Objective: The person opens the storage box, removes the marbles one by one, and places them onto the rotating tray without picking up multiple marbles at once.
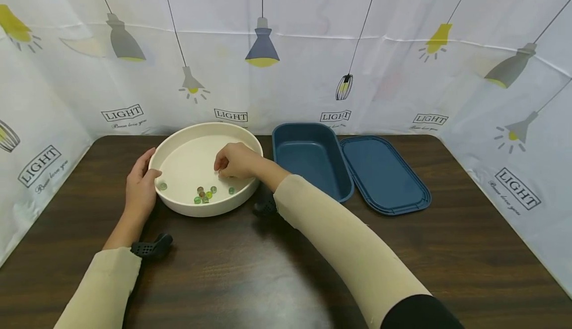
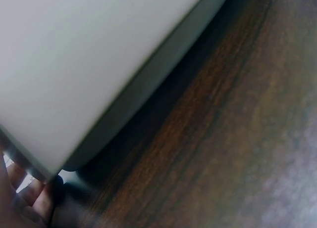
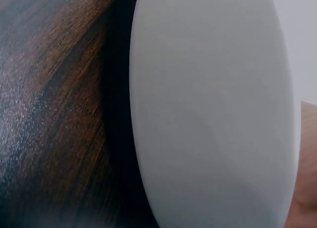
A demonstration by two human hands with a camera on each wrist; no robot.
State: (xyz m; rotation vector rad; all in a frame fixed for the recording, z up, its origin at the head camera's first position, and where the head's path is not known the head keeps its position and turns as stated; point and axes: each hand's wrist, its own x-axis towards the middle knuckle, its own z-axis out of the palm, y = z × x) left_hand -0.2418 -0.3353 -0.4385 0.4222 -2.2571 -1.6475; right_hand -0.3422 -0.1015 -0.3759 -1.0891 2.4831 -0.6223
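Note:
A round cream tray (image 1: 187, 163) with a raised rim stands on the table; its outer wall (image 3: 213, 114) fills much of the right wrist view. Several green and brownish glass marbles (image 1: 209, 195) lie in its near part, with another marble (image 1: 163, 186) by the left wall. My left hand (image 1: 140, 185) grips the rim at the left, thumb over the edge; fingers (image 2: 42, 201) show at a corner of the left wrist view. Reaching over the right rim, my right hand (image 1: 239, 161) has its fingers curled low inside the tray and pinches a marble, mostly hidden by the fingertips.
Right of the tray is a deep blue rectangular box (image 1: 308, 158), without its cover. A matching blue lid (image 1: 386, 175) lies flat beside it, against its right side. Behind the dark wooden table (image 1: 232, 269) hangs a lamp-patterned curtain (image 1: 304, 86).

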